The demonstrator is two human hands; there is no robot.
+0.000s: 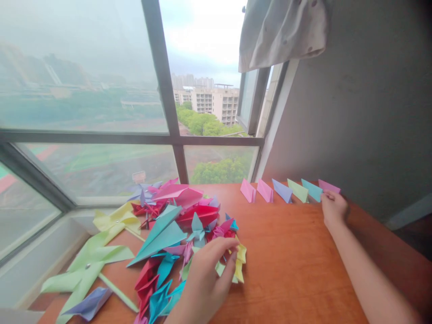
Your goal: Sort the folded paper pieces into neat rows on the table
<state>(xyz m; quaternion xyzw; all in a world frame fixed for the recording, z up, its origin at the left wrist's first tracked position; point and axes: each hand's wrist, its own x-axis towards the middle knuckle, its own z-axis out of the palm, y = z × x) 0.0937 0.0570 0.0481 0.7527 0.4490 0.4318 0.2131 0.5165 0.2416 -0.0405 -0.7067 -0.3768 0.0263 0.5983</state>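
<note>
My right hand (334, 208) is at the right end of a row of small folded paper pieces, its fingers closed on the bottom edge of a pink folded paper piece (328, 185). Next to it stands a turquoise folded piece (312, 190), then a light green one (297, 191), a blue-violet one (282, 191) and two pink ones (265, 191). My left hand (211, 274) hovers over the right side of an origami pile, thumb and forefinger curved but apart, with nothing seen between them. A yellow folded paper (240, 261) lies just behind its fingertips.
The pile on the wooden table (286, 256) holds a turquoise paper plane (158, 236), a pink plane (178, 194) and several cranes. A green pinwheel (88, 265) and a yellow pinwheel (118, 220) lie left. Windows stand behind; a grey wall (354, 112) rises right.
</note>
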